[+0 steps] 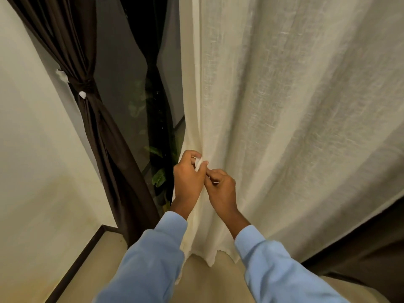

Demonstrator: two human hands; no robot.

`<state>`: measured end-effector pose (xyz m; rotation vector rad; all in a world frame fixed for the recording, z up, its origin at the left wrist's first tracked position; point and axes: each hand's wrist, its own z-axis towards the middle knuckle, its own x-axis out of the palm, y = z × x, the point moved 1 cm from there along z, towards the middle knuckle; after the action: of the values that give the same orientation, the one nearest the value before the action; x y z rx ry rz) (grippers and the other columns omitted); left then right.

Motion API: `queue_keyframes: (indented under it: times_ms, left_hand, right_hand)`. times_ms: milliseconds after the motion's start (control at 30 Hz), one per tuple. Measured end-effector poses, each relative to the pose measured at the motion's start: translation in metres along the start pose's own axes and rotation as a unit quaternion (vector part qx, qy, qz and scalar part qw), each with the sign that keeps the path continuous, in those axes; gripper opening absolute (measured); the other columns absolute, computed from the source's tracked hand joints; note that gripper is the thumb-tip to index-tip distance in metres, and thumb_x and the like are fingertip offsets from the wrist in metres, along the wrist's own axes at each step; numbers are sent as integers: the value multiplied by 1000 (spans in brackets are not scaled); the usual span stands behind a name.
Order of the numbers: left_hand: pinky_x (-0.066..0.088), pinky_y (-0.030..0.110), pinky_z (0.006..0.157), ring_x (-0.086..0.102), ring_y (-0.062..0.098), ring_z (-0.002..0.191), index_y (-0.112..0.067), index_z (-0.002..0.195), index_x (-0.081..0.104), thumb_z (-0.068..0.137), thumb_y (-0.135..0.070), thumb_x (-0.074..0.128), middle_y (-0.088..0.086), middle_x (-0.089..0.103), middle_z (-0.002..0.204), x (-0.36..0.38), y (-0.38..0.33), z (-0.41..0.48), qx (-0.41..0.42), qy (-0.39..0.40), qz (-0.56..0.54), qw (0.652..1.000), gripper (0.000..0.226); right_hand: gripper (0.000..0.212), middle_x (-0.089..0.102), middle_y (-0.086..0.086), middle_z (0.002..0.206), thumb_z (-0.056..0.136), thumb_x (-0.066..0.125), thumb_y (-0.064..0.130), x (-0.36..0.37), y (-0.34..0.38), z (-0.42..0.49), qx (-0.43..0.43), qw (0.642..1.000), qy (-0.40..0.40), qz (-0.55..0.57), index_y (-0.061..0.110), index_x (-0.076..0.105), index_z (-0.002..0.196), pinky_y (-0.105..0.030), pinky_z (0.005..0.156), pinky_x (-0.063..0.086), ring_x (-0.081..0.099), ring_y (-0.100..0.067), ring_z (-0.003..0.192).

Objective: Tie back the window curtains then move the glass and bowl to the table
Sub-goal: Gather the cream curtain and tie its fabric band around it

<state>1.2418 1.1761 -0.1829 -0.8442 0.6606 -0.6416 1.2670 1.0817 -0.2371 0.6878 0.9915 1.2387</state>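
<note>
Head view, looking down at a window [122,84] from close by. A person in blue sleeves [153,254] stands at the inner edge of a cream curtain [284,106], which hangs loose to the floor [196,278]. The left hand [188,178] curls its fingers round that edge and a small white strip [197,164], bunching the cloth so it can be bound. The right hand [220,189], touching the left, pinches what seems to be the strip's other end, probably to fasten it. On the far left a brown curtain [72,51] is already gathered and knotted by a white hook [62,75] on the wall, so the cream curtain looks like the one left to tie. Neither glass nor bowl is in view.
</note>
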Motion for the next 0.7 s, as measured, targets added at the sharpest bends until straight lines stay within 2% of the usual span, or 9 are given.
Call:
queue_keyframes:
  times_ms: [67,167,267,333,400,467,533,567,700]
  left_hand:
    - [42,2,60,55,0,65,-16,103,62,86,-18,69,-12,56,75,-4,0,1,-7,-6,18,1000,19]
    - [40,2,58,53,-1,63,-11,98,67,84,-19,71,-9,58,75,-9,3,2,-12,-11,49,999,16]
    - [40,4,58,53,2,62,-9,93,67,83,-21,73,-6,59,74,-12,7,6,-7,-7,62,998,17]
    - [40,4,60,55,4,65,-9,92,68,83,-22,73,-4,63,77,-14,8,9,-1,7,62,998,16]
    - [41,1,62,56,4,69,-9,92,68,84,-21,72,-4,64,79,-17,9,11,6,17,62,998,15]
    - [40,-1,62,55,3,68,-8,92,69,84,-18,71,-7,62,78,-19,10,13,10,25,63,998,13]
    - [41,-1,61,56,5,69,-8,93,68,84,-16,70,-7,61,78,-21,12,13,14,40,63,997,12]
    - [41,0,61,58,6,71,-9,95,67,85,-16,70,-7,61,79,-24,15,13,20,51,63,997,13]
    - [41,6,65,57,10,75,-8,97,63,86,-14,69,-3,61,84,-26,18,14,38,68,54,996,14]
  right_hand:
    - [17,73,8,92,91,69,20,-9,-1,-3,20,1000,-2,4,20,77,106,-17,73,52,66,-3,82]
    - [16,63,16,103,85,75,23,-33,-1,-8,54,983,-173,5,29,71,100,-24,73,54,62,-5,84]
    - [53,45,7,121,74,84,26,-55,-9,0,63,938,-330,-83,22,54,117,-31,81,50,54,-16,101]
    - [78,41,-2,133,68,89,33,-62,-13,13,109,922,-349,-124,17,45,130,-42,90,45,49,-25,118]
    - [86,43,-2,137,66,89,38,-64,-14,25,153,917,-345,-132,18,42,135,-46,95,40,46,-25,125]
    - [64,57,4,120,73,84,38,-67,-15,33,175,918,-340,-108,22,51,124,-46,99,43,56,-18,110]
    - [28,64,7,90,81,77,34,-68,-16,39,195,919,-333,-74,22,62,101,-45,90,52,61,-13,82]
    - [18,63,6,81,83,75,30,-64,-16,38,196,920,-334,-54,20,64,93,-41,82,54,59,-11,72]
    - [14,58,7,67,84,75,12,-42,-10,21,126,946,-294,51,16,63,77,-24,65,47,52,-2,57]
